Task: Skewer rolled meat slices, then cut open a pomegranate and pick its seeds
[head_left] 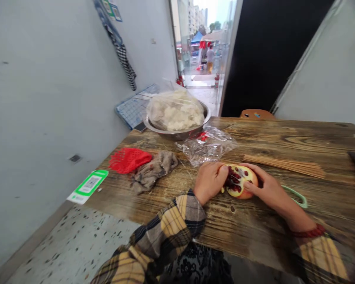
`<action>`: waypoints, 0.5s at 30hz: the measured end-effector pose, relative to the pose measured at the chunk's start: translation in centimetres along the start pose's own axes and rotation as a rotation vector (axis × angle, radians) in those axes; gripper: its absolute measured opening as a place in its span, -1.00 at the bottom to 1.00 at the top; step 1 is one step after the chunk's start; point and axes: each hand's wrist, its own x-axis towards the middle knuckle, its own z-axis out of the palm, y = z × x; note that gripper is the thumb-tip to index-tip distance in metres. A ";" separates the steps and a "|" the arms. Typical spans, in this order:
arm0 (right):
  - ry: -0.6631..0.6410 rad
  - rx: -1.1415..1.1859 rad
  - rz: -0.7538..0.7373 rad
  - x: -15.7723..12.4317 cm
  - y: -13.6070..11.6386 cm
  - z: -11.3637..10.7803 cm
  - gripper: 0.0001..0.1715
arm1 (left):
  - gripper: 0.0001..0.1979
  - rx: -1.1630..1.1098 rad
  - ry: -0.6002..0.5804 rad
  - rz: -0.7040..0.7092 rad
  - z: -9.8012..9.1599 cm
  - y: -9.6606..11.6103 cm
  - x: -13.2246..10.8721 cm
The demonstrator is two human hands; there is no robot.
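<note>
A cut pomegranate, its dark red seeds and pale pith facing up, is held low over the wooden table between both hands. My left hand grips its left edge, the thumb bent against the exposed seeds. Around the right side, my right hand is closed with the thumb on the cut face and the fingers behind the rind. Part of a green handle lies beside my right wrist; the rest of that tool is hidden beneath the hand.
A metal bowl with a plastic bag of white stuff stands at the back. Near it lie a clear plastic wrapper, a red mesh cloth and a grey rag. Flat brown sticks lie to the right. A code card is at the left edge.
</note>
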 end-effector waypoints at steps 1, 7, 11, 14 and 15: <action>0.000 -0.021 0.009 0.0 0.2 0.0 -0.32 | -0.62 0.042 -0.001 0.018 -0.1 0.0 0.0; 0.063 -0.042 0.043 0.2 1.4 0.3 -0.31 | -0.60 -0.056 0.077 0.000 0.2 -1.0 0.2; 0.150 0.067 0.029 0.3 1.5 0.4 -0.37 | -0.63 -0.077 0.195 0.060 0.2 -1.5 0.2; 0.238 0.082 -0.055 0.2 1.8 0.4 -0.40 | -0.67 -0.092 0.306 0.089 -0.7 -0.8 -0.6; 0.281 0.057 -0.098 0.0 1.9 0.4 -0.42 | -0.68 -0.092 0.326 0.095 -1.3 -0.4 -1.2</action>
